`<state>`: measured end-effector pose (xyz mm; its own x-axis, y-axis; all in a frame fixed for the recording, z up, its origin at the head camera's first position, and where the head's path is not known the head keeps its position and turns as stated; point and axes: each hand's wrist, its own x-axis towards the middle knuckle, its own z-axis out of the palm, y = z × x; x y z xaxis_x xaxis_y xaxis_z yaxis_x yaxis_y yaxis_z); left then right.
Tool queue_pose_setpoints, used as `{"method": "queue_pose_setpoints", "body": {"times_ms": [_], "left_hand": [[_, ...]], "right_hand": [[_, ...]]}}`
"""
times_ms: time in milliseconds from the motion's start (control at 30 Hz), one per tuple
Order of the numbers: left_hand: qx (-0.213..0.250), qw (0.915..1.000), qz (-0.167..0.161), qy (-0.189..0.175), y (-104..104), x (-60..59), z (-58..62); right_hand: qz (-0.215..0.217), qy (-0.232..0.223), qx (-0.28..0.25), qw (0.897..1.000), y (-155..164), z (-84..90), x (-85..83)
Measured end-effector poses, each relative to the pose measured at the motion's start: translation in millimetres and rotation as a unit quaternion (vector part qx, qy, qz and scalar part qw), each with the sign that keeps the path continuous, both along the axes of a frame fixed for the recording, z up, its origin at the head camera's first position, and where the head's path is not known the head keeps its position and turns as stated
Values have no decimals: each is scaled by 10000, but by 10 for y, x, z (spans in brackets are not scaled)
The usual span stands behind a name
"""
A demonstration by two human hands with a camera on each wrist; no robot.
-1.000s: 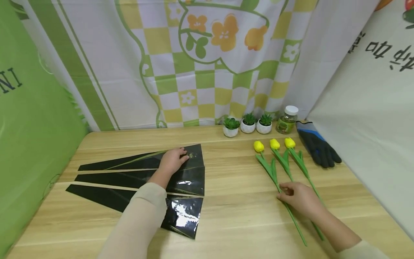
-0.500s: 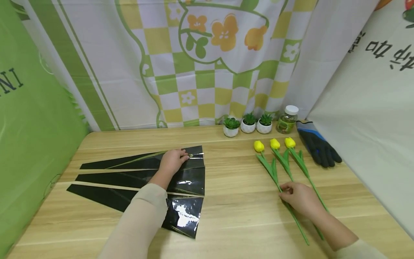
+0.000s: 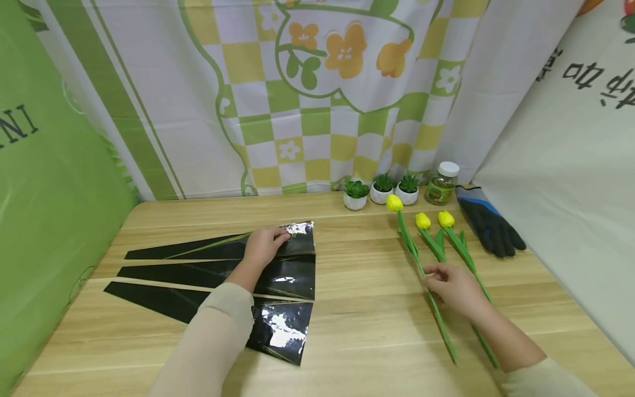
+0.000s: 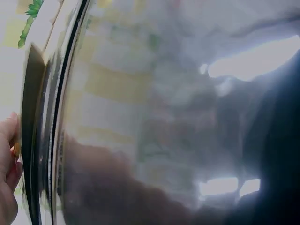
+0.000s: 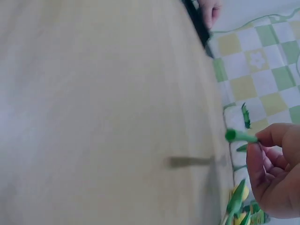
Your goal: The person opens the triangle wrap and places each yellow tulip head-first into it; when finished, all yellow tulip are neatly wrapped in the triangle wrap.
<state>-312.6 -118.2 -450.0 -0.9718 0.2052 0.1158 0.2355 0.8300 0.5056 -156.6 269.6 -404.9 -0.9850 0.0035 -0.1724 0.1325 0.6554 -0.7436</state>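
Note:
My left hand (image 3: 263, 247) pinches the farthest of three tapered black plastic flower sleeves (image 3: 300, 242) near its wide right end. Its glossy surface is slightly bent there. The middle sleeve (image 3: 292, 278) and nearest sleeve (image 3: 283, 328) lie below it, partly under my forearm. My right hand (image 3: 456, 289) pinches the green stem of a yellow artificial tulip (image 3: 394, 203) between thumb and fingers. In the right wrist view the stem end (image 5: 236, 135) sticks out from the fingertips, above the table. Two more tulips, a middle one (image 3: 423, 221) and a right one (image 3: 446, 219), lie beside it, their stems partly behind my right hand.
Along the back of the wooden table (image 3: 357, 342) stand three small potted succulents (image 3: 355, 196) and a white-lidded jar (image 3: 442, 184). A black and blue work glove (image 3: 488, 220) lies at the right edge. A patterned curtain (image 3: 317, 121) hangs behind.
The left tulip has risen off the table in my right hand, its head moving toward the succulents and its stem turning. The far sleeve's right end has shifted and flexed under my left hand.

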Motion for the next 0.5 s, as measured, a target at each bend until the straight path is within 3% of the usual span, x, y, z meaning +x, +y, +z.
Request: {"method": "queue_pose_setpoints", "body": {"times_ms": [167,300,400,500], "left_hand": [[412,9991,104,95,0,34,44],[597,9978,145,254,15,73,61],[696,9968,149,374,29,101,44],[754,9956,152,532,41,117,14]], "right_hand": [[-113,-165,-1020,9946,-169,70,-190],[-352,-135,-1868,9817,-364,72,-377],[-673,-86,-2749,9591,-534,55,-511],[-1098,34,-3530,9291,-705,30,-638]]}}
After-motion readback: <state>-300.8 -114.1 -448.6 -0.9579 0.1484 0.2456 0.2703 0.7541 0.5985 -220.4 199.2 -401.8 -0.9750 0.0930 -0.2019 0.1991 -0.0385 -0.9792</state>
